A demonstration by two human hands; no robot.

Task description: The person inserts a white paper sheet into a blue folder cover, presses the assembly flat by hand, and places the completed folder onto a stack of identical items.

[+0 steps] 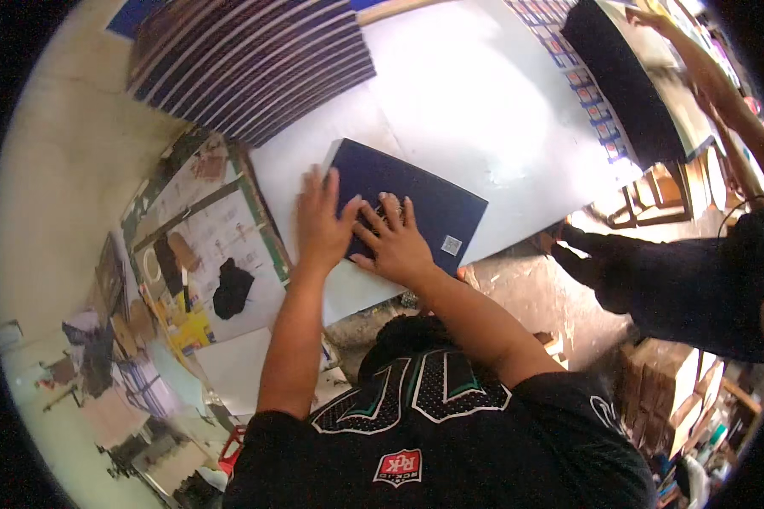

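A dark blue flat cover (424,199) with a small white square label lies on the white table (467,102). My left hand (321,222) lies flat across its left edge, fingers spread. My right hand (392,237) presses palm-down on the cover's near part, fingers apart. Neither hand grips anything; both rest on the cover.
A fanned stack of dark covers with pale edges (255,64) sits at the table's far left. Another person in dark clothes (679,280) stands at the right, an arm reaching over a dark stack (620,81). A cluttered side surface with a black object (232,288) lies left.
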